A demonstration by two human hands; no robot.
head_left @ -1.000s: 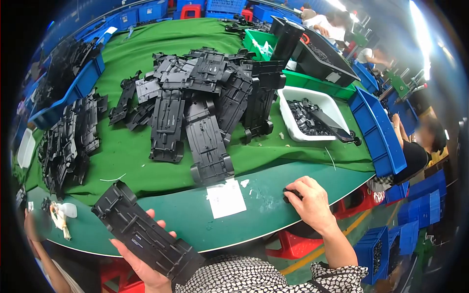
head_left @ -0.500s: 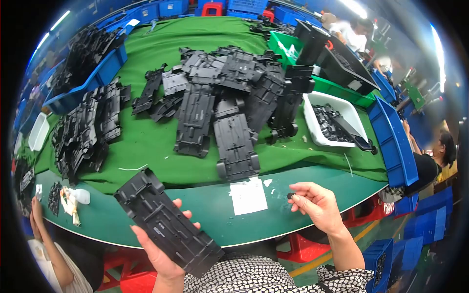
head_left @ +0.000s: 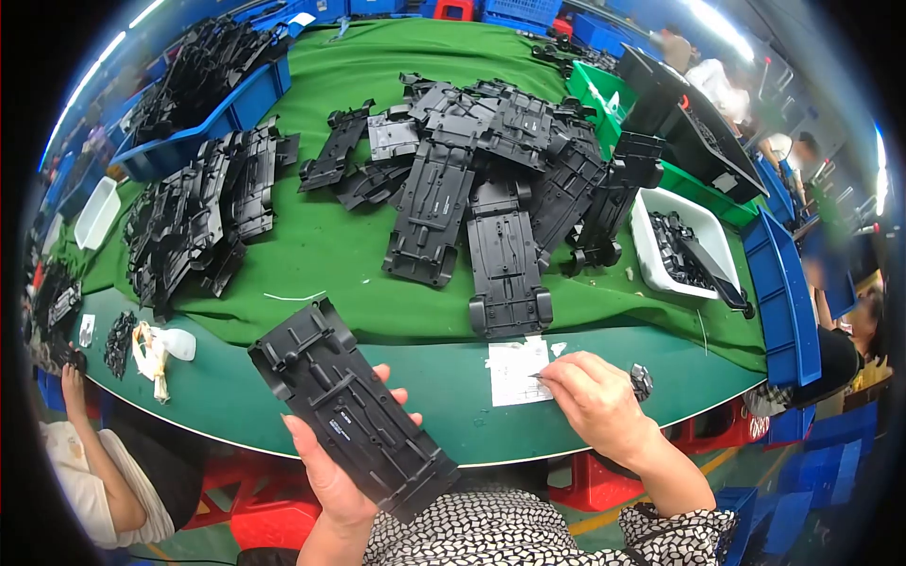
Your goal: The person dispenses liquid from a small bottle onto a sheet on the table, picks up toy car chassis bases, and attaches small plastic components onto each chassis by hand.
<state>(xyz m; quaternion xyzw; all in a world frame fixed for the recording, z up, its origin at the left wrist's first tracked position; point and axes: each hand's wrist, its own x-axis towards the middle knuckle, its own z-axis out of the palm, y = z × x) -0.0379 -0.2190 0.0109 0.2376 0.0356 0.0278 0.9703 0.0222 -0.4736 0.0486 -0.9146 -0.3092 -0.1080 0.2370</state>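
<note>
Green surface (head_left: 472,429), six o'clock: left hand (head_left: 335,486) grips black chassis (head_left: 349,401), right hand (head_left: 596,406) pinches small part (head_left: 537,375); judged handling step, calling for steadiness.

Workshop: heaped black parts (head_left: 498,200), blue bins (head_left: 781,300)

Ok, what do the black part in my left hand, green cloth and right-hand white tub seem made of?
Black part: probably moulded plastic, satin to matte, given its ribs and dull highlights. Green cloth: matte fabric, fibre unclear, shown by its folds. White tub: likely smooth plastic, from its rounded corners.
</note>
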